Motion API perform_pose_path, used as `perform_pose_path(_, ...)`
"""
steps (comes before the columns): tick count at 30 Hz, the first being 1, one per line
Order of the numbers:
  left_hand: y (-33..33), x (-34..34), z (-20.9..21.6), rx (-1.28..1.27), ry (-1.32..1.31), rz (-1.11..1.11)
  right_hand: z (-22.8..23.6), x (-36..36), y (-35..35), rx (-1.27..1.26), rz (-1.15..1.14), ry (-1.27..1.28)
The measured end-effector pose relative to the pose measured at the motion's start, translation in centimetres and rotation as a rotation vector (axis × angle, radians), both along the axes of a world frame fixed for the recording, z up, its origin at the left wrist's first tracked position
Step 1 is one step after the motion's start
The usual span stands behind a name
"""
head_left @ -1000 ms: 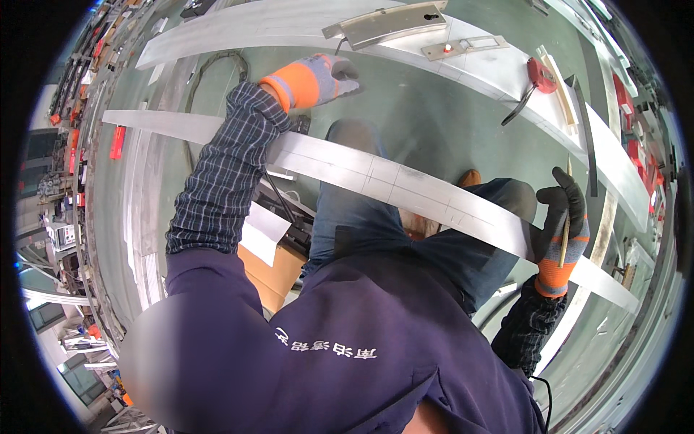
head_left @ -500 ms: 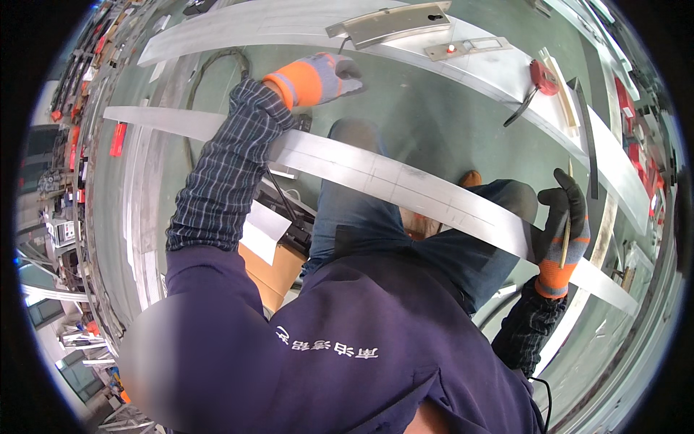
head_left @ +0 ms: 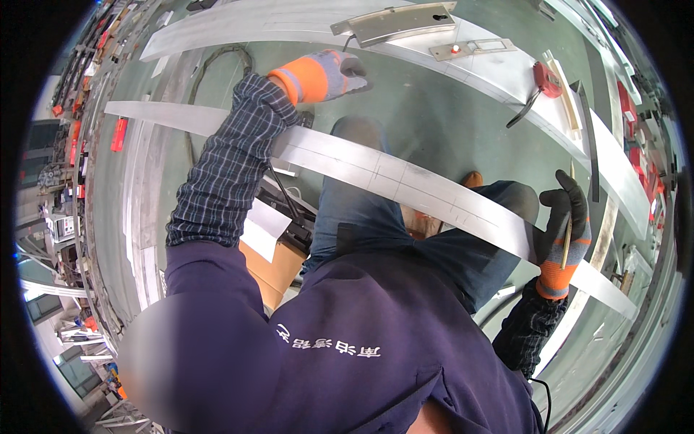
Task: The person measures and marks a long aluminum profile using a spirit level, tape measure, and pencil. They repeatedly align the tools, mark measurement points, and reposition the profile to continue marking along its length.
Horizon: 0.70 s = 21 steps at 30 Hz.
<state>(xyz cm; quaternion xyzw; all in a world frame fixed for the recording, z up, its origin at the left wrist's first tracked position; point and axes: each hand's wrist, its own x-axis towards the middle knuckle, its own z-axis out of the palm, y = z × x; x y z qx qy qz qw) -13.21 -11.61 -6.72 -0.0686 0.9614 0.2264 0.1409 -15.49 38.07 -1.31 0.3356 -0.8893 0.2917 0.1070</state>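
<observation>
A long silver metal bar [head_left: 434, 192] with thin marked lines lies across my thighs. My right hand [head_left: 565, 220], in a grey and orange glove, is at the bar's right part, fingers pointing up. A thin tan pencil [head_left: 567, 242] is held along its palm. My left hand [head_left: 322, 76], gloved alike, hovers beyond the bar with its fingers loosely bent and apart; nothing shows in them. My left forearm crosses over the bar. Just past that hand, a metal lock case [head_left: 397, 25] and a slotted plate [head_left: 473, 48] rest on a wider metal profile [head_left: 289, 22].
A red tape measure [head_left: 547, 79] and a pale strip [head_left: 562, 94] lie on the far profile, beside a dark bar [head_left: 589, 145]. Below my left forearm are a cardboard box [head_left: 271, 271] and a white sheet [head_left: 262, 230]. A red-handled item [head_left: 119, 135] is at the left.
The view has shifted slightly, and the far things sit a little further right in it. My hands keep nearly the same places, the pencil still in the right one.
</observation>
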Motion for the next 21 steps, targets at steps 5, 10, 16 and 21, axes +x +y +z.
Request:
perform_pose_path(5,1.1,0.0,1.5,-0.006,-0.026,0.002,-0.5,0.1,0.1,-0.13,-0.089,-0.138)
perform_pose_path(10,2.2,0.6,2.8,0.015,-0.062,0.092,0.1,0.3,-0.3,-0.099,-0.017,-0.039)
perform_pose_path(16,2.0,0.6,2.9,0.062,-0.035,0.064,-0.2,0.3,-0.1,-0.196,-0.081,-0.176)
perform_pose_path(21,2.5,0.4,3.4,0.037,-0.066,0.071,0.1,0.7,-0.6,-0.282,-0.114,-0.248)
